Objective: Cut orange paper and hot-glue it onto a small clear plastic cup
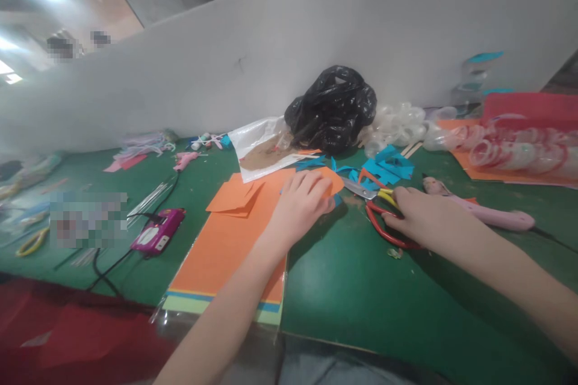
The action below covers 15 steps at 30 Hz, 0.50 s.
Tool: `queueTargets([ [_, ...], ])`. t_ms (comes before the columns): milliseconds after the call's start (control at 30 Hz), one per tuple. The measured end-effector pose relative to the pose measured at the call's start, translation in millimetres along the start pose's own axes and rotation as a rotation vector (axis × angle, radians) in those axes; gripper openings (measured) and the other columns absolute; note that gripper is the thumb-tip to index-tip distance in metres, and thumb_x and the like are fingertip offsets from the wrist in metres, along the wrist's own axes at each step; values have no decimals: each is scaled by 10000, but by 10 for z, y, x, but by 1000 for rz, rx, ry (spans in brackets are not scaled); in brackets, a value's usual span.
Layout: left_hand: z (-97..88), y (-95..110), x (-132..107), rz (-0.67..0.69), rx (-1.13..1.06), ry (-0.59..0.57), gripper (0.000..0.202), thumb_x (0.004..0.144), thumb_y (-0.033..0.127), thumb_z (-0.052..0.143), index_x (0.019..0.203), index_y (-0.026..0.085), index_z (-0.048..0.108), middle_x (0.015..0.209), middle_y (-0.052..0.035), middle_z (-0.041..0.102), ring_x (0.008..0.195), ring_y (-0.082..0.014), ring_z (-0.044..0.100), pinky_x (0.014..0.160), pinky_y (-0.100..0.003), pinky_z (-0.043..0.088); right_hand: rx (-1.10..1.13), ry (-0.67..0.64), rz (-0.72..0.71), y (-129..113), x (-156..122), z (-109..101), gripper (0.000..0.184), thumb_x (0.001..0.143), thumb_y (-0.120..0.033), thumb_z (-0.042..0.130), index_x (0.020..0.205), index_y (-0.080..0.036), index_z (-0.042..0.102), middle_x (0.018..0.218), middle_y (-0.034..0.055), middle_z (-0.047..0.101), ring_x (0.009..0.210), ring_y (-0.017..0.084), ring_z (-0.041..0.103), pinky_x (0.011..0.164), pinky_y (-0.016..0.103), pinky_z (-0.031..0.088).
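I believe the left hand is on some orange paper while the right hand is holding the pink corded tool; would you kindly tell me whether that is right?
Not quite: in the head view, the right hand is holding the scissors, while the pink corded tool lies beside it. The left hand is indeed on orange paper.

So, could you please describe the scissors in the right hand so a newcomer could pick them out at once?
On the green table, look right of the orange sheets to the right hand. It holds the scissors, metal blades pointing toward the left hand. Their red handle loop and touch of yellow set them apart from the pale pink tool farther right.
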<state>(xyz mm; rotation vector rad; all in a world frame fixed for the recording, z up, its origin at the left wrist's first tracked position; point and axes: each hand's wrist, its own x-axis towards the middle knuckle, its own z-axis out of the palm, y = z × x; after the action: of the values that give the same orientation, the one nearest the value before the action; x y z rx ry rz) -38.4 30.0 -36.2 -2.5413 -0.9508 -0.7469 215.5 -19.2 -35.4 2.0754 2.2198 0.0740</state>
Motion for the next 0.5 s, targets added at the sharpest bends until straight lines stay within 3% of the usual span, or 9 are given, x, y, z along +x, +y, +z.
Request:
queueTargets([
  [167,20,-21,1,1,-10,12,157,970,163,553,1114,180,612,1157,-108,694,1097,-259,613,955,-408,511,262,-95,41,121,86,-107,318,928,-496,508,869,-198,601,690,98,699,680,298,688,573,342,391],
  [267,19,-31,4,9,-6,21,164,954,134,563,1104,180,611,1158,-108,695,1086,-256,614,949,-401,507,524,-118,35,283,131,-176,379,902,-587,519,830,-221,587,670,76,695,646,260,659,594,346,437],
  [367,12,-31,9,17,-13,29,155,968,137,541,1097,187,610,1145,-107,700,1078,-249,617,954,-404,508,832,-228,67,387,112,-242,414,887,-632,533,838,-224,579,636,30,637,518,173,552,492,295,381],
  [500,9,-27,8,24,-22,41,133,981,157,533,1083,196,608,1117,-97,700,1070,-245,630,945,-393,515,1243,-328,54,319,20,-308,423,910,-676,531,841,-261,490,609,-56,476,470,121,423,442,258,326],
])
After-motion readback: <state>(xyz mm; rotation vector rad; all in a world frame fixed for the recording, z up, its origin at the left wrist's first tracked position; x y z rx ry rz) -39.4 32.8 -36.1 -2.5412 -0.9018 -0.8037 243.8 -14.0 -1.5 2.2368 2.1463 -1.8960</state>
